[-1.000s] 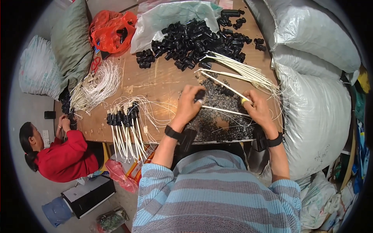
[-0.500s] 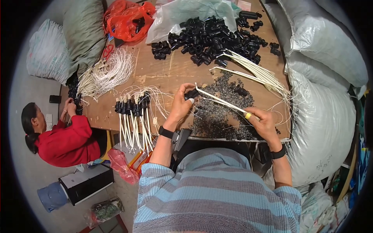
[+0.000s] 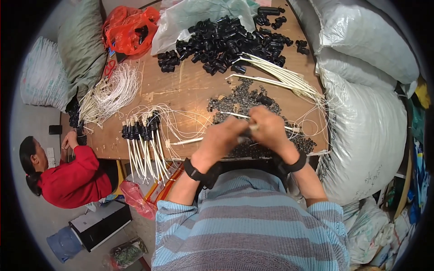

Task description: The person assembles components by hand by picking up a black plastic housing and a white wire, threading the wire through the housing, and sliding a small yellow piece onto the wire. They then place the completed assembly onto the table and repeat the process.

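My left hand [image 3: 221, 139] and my right hand [image 3: 269, 128] meet over the near edge of the table, both blurred by motion with fingers curled closed. A white sleeved wire [image 3: 187, 141] sticks out to the left of my left hand. Another white length [image 3: 235, 115] shows just above the hands, and a pale end [image 3: 293, 129] pokes out past my right hand. The black lamp socket seen earlier is hidden between the hands. Small dark clips [image 3: 246, 95] lie scattered under and beyond them, with one loose black socket [image 3: 264, 100] among them.
A heap of black sockets [image 3: 226, 43] lies at the back. White sleeved wires [image 3: 280, 79] rest at right; socketed wires [image 3: 142, 131] hang over the front edge at left, near a white wire bundle [image 3: 120, 88]. White sacks [image 3: 361, 135] crowd the right; a co-worker in red [image 3: 74, 176] sits left.
My hands have come together, the right moving left and the left moving right. The socket has gone out of sight between them, and white wire now extends left of my left hand. The view has shifted slightly.
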`<state>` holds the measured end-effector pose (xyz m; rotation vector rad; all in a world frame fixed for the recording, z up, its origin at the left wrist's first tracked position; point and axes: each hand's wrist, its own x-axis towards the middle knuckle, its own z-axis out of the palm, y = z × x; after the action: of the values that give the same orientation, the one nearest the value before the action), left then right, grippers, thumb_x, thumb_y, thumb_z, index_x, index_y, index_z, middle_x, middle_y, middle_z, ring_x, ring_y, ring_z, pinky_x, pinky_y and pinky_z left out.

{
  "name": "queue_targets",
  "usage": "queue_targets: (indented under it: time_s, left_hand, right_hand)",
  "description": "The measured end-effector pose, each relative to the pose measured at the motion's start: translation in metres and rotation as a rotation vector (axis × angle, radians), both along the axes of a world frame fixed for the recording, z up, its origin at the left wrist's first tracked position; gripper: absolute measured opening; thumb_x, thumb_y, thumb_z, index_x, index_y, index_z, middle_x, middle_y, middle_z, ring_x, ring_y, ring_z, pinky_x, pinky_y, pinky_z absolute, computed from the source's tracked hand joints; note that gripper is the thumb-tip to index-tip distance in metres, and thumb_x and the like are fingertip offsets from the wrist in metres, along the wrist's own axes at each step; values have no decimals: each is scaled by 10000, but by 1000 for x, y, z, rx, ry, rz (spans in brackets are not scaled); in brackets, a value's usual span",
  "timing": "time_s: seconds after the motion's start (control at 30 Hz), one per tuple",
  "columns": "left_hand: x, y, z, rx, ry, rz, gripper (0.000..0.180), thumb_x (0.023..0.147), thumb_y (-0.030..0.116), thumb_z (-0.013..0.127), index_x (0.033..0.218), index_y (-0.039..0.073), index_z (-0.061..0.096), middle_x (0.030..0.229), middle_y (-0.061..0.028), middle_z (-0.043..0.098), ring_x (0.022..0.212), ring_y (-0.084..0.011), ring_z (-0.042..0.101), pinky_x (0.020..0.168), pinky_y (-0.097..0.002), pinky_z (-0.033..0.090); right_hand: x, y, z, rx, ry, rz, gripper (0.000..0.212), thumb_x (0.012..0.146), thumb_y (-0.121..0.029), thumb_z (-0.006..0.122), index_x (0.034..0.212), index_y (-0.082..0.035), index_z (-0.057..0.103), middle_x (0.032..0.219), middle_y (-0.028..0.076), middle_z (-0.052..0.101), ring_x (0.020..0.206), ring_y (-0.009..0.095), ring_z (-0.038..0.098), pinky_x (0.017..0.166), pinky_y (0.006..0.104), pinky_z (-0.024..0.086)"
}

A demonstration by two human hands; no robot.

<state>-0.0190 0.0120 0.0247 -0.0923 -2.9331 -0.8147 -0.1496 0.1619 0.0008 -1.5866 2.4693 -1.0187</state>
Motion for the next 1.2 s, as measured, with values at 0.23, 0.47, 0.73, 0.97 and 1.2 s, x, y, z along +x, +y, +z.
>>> queue_targets:
  time_s: [0.23,0.47,0.73,0.97,1.2]
  left_hand:
    - [16,-27,-29,1041,-162,874,239,913,85,536,1120,5,628,749,-34,653,540,-63,558,460,-198,412]
    - [9,-19,-46,815,86,635,280,785,-57,646,1056,12,649,807,6,612,637,-56,548,538,-197,428]
    - [7,-16,-14,1168,-176,615,326,824,-55,559,1137,8,628,852,33,618,696,-31,512,615,-172,421]
    - [7,-21,-15,958,-277,564,346,795,-74,591,1128,7,634,1060,-43,643,926,-112,604,823,-230,474]
    - [14,-27,-20,492,-218,484,445,755,-73,585,1191,20,578,1223,-184,599,1164,-308,558,1002,-339,407]
  right_hand:
    - [-8,7,31,-4,-770,280,275,746,-216,775,952,-68,667,732,15,626,565,128,565,503,299,449]
    - [27,-13,-1,-154,-351,91,218,760,-168,716,953,-105,638,629,101,625,583,294,639,497,378,485]
    - [25,-19,3,-243,-84,103,103,805,-124,668,906,-111,676,726,74,658,597,260,639,493,349,481]
    - [25,-18,-3,-214,-206,139,103,786,-128,701,880,-98,673,730,71,649,634,264,640,518,345,485]
    - [22,-15,-2,-76,-124,40,175,759,-65,637,921,-89,698,726,118,655,617,279,653,527,346,497]
